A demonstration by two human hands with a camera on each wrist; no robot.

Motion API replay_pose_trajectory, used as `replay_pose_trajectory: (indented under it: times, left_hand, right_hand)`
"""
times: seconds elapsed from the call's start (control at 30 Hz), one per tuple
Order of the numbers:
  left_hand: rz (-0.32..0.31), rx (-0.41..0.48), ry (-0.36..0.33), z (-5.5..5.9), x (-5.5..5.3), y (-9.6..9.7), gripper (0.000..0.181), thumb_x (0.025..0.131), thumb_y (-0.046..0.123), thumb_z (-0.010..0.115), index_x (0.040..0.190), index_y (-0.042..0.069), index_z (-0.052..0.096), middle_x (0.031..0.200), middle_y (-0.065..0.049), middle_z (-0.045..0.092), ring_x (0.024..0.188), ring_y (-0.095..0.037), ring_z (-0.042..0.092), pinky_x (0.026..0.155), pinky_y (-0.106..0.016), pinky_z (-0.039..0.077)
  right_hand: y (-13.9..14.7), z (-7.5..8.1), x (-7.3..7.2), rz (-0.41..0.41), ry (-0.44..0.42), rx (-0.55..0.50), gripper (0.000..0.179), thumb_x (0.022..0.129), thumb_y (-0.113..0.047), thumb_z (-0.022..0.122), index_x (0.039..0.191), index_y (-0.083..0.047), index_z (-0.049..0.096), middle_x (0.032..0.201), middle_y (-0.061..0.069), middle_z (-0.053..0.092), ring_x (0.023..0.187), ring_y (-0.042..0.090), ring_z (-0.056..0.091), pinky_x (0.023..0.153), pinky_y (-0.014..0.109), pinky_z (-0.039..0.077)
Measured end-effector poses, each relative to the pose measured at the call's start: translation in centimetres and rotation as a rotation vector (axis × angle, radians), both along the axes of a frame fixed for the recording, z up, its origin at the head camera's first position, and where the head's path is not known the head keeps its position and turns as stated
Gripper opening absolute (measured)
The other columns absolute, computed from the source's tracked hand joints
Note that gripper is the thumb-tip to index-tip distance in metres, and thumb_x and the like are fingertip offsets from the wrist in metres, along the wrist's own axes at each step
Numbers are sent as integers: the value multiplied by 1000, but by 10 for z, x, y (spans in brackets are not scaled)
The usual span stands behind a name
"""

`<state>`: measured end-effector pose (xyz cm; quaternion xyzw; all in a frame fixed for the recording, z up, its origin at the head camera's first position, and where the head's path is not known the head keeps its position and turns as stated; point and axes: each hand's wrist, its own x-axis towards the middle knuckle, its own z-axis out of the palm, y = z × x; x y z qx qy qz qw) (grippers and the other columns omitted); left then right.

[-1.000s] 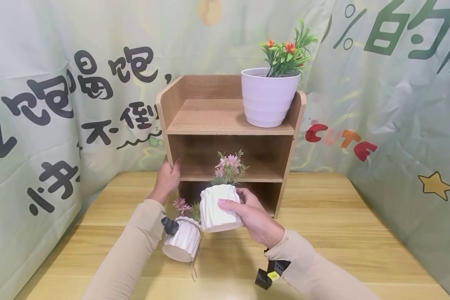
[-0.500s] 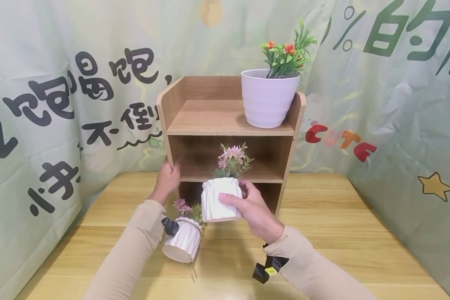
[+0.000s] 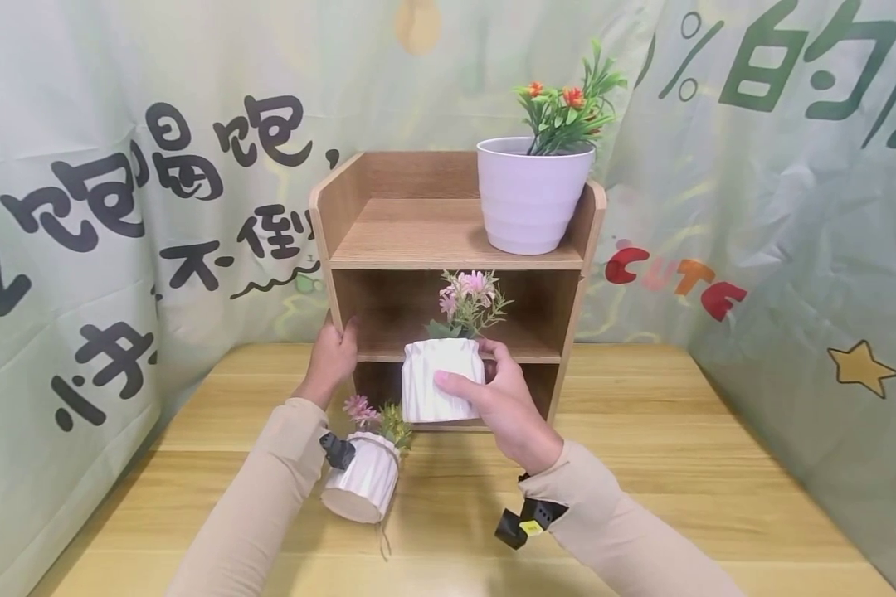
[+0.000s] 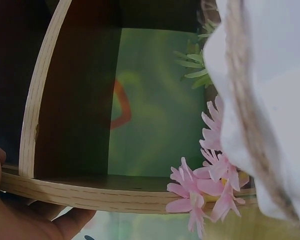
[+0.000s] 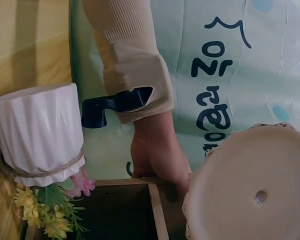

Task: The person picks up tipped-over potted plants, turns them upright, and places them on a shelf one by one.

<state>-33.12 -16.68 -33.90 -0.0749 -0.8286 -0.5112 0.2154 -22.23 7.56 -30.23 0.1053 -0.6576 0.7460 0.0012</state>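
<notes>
My right hand [image 3: 518, 410] grips a white ruffled flowerpot [image 3: 436, 390] with pink flowers, holding it in front of the middle shelf. The thumb lies on its front and the fingers go round its right side. The right wrist view shows the underside of this flowerpot [image 5: 235, 165], which has a hole. My left hand [image 3: 330, 361] grips the left side panel of the wooden shelf unit [image 3: 455, 232], its thumb inside and fingers outside. A second white flowerpot [image 3: 366, 481] with twine, pink and yellow flowers stands on the table beside my left forearm.
A large lilac-white pot [image 3: 533, 199] with orange flowers and green leaves stands at the right of the top board. The wooden table [image 3: 642, 464] bears the shelf unit. Printed cloth [image 3: 776, 207] hangs behind and at both sides.
My right hand has raised the held flowerpot and brought it slightly farther toward the middle shelf; it tilts less. My left hand keeps its grip on the side panel.
</notes>
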Motion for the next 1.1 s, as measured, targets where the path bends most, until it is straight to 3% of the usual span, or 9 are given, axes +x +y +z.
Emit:
replay_pose_trajectory:
  times: [0.3,0.53,0.87,1.1]
  left_hand:
    - [3,13,-37,3,2,0,41,104,24,40,135,-3,38,126,-34,52,122,-46,47,107,-54,33]
    - [17,-3,-31,3,0,-1,42,104,23,41,136,-4,37,129,-34,51,123,-46,46,108,-53,33]
    - [16,-7,-32,0,1,-1,42,104,23,40,137,-4,37,130,-35,50,124,-46,46,109,-53,32]
    - [13,3,-31,1,2,-1,40,104,21,41,134,-5,38,120,-34,54,117,-45,50,105,-54,35]
  right_hand:
    - [-1,10,-3,-37,109,38,75,79,-7,77,139,-1,33,115,17,49,100,25,52,74,34,56]
    - [0,15,-3,-72,155,73,76,78,-10,79,138,-6,34,118,15,49,102,27,53,74,38,57]
    - [-1,17,-9,-155,261,133,80,73,-12,84,136,-6,36,116,15,52,97,28,56,72,38,58]
    - [-2,20,-15,-206,337,168,82,70,-13,86,135,-4,37,114,14,53,96,27,57,74,37,57]
